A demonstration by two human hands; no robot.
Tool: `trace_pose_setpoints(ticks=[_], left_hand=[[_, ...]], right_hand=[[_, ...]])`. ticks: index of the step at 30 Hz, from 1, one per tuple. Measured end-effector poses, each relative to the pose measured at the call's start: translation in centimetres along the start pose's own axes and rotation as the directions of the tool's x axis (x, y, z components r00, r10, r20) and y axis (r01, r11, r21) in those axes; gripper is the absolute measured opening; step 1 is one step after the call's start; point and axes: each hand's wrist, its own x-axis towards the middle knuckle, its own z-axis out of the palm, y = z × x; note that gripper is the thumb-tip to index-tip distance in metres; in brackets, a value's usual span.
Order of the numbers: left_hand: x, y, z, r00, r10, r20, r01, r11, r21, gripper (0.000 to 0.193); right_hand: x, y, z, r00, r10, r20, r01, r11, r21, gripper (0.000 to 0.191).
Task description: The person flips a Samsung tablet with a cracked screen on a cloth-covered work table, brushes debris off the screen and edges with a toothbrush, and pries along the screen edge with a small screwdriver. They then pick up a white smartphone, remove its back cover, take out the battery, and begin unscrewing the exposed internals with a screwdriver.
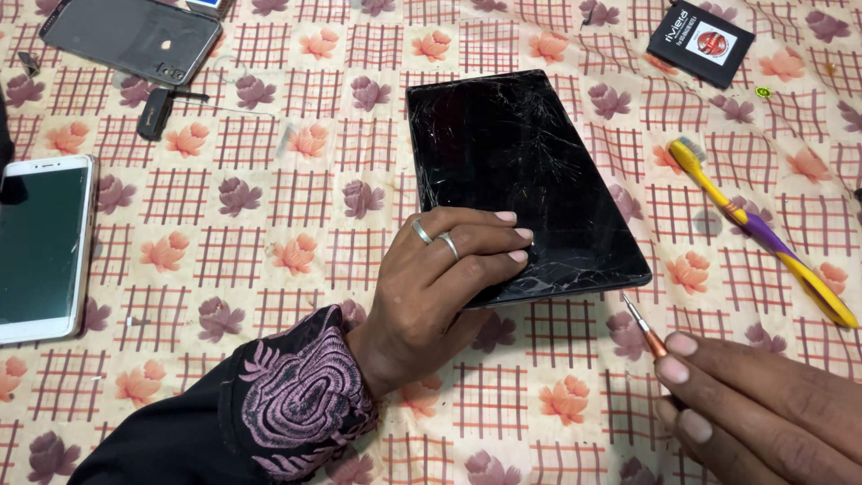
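Observation:
A black tablet (530,171) with a badly cracked screen lies face up in the middle of the flowered cloth. My left hand (440,287), with two rings and a black embroidered sleeve, rests flat on the tablet's near left corner and presses it down. My right hand (754,404) at the lower right grips a small screwdriver (645,328) with a copper-coloured shaft. Its tip points up-left and hovers just below the tablet's near right corner, not touching it.
A white phone (40,247) lies at the left edge, and a grey phone back cover (130,38) at the top left. A yellow-and-purple toothbrush (763,233) lies to the right. A small black box (700,40) sits at top right, a small black part (154,112) near the cover.

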Motion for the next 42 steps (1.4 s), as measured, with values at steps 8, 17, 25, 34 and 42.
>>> trace_pose_setpoints(ticks=[8, 17, 25, 34, 42], left_hand=[[-0.1, 0.0, 0.3, 1.0, -0.011, 0.001, 0.011, 1.0, 0.015, 0.039], [0.0, 0.0, 0.4, 1.0, -0.009, 0.002, 0.009, 1.0, 0.004, 0.032], [0.0, 0.1, 0.3, 1.0, -0.01, 0.016, 0.01, 1.0, -0.002, 0.034], [0.0, 0.1, -0.1, 1.0, -0.013, 0.011, 0.013, 1.0, 0.001, 0.041], [0.0, 0.0, 0.1, 1.0, -0.012, 0.009, 0.012, 1.0, -0.007, 0.044]], right_hand=[[0.2, -0.4, 0.3, 0.998, 0.054, -0.022, -0.053, 0.998, 0.042, 0.012], [1.5, 1.5, -0.1, 0.973, -0.228, 0.041, 0.228, 0.974, 0.008, 0.011], [-1.7, 2.5, 1.5, 0.982, -0.005, 0.191, 0.002, 1.0, 0.016, 0.026], [-0.6, 0.4, 0.3, 1.0, 0.025, -0.012, -0.025, 1.0, 0.003, 0.01], [-0.2, 0.2, 0.1, 0.999, 0.035, -0.023, -0.035, 0.999, 0.024, 0.009]])
